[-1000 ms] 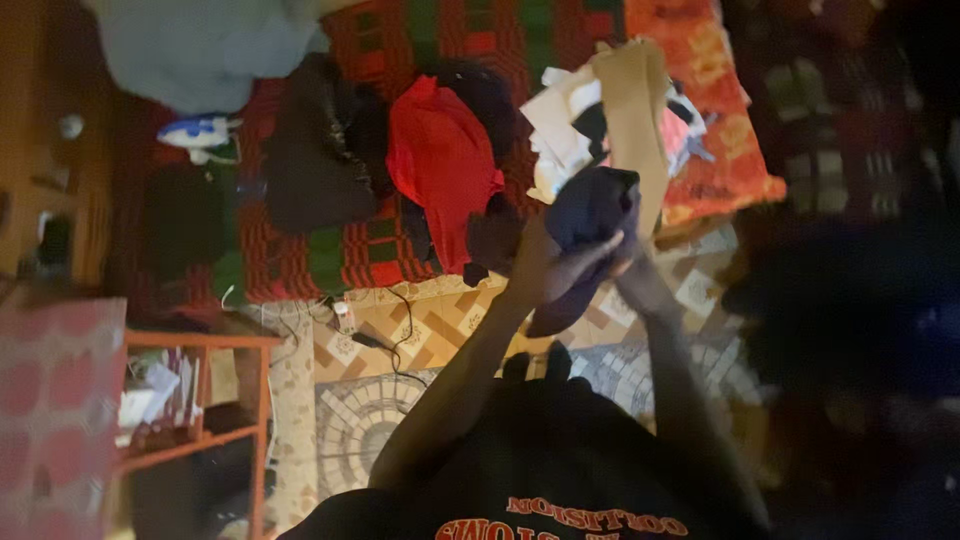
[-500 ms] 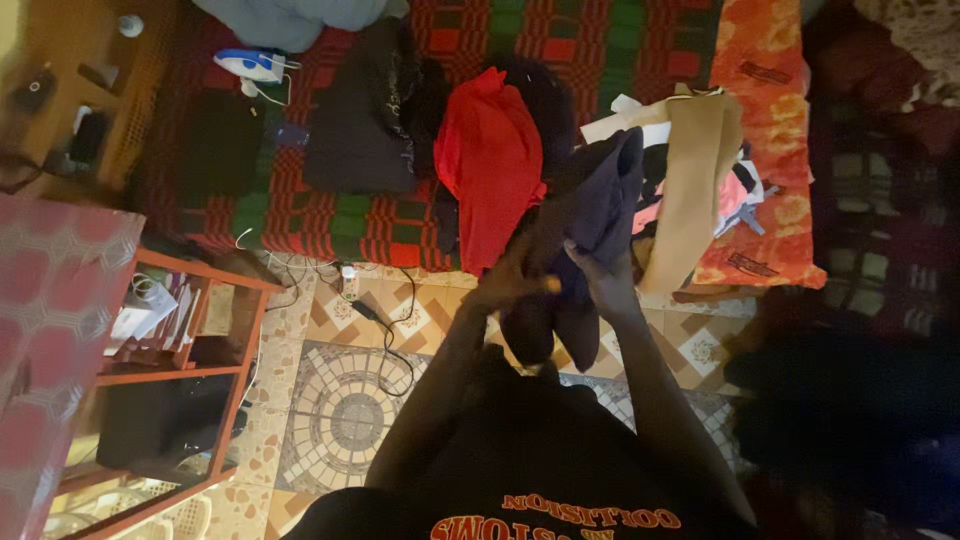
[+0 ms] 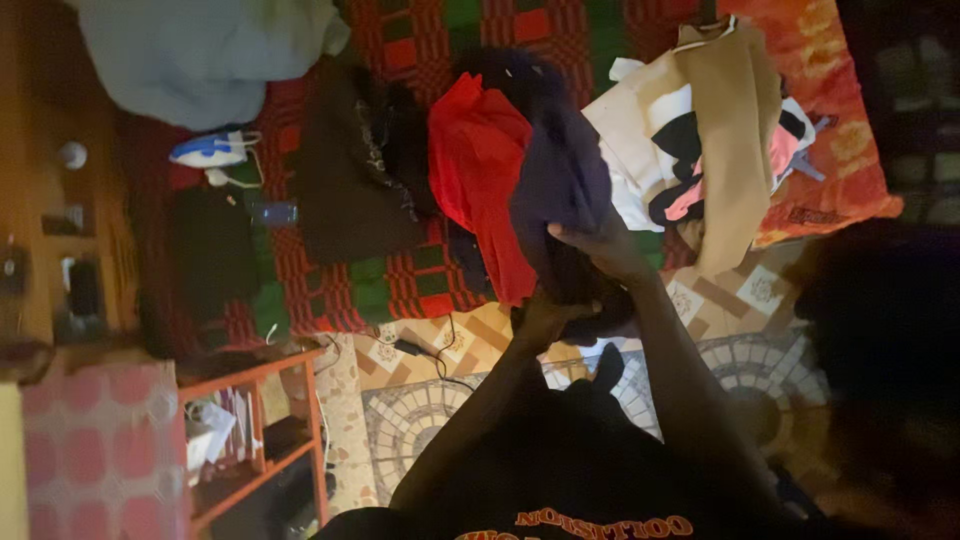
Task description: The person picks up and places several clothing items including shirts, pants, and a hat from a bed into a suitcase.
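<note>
R hand (image 3: pixel 605 250) first: fingers (image 3: pixel 572 238) curled shut over a fold of the dark navy garment (image 3: pixel 560 185); the cloth rises above and to the L of the knuckles, bunched, its upper part lying against the pile on the bed; I read this as a firm pinch, fabric in the grip.

L hand (image 3: pixel 545 315) lower, just beneath the R; closed on the garment's bottom end, which hangs dark below the palm; exact finger spread I can't tell, too dim and blurred; cloth runs between both hands, so both touch it.

Outward: garment sits over the bed's near edge, betw. a red garment (image 3: pixel 480 170) on its L and a tan cloth (image 3: pixel 735 130) on its R; tan piece draped over a mix of white, pink and black clothes (image 3: pixel 670 170); black garment (image 3: pixel 355 180) further L, w/ a blue-and-white iron (image 3: pixel 212 150) and its cord beside it; pale grey bundle (image 3: pixel 200 55) at top L.

All on a red-green checked blanket (image 3: pixel 400 280); orange patterned cloth (image 3: pixel 850 150) at far R of bed.

Below: patterned tile floor (image 3: pixel 420 420) w/ a cable and plug near the bed edge; orange-framed shelf (image 3: pixel 260 440) at lower L; my view of the wearer's torso is a black shirt (image 3: pixel 580 470).
</note>
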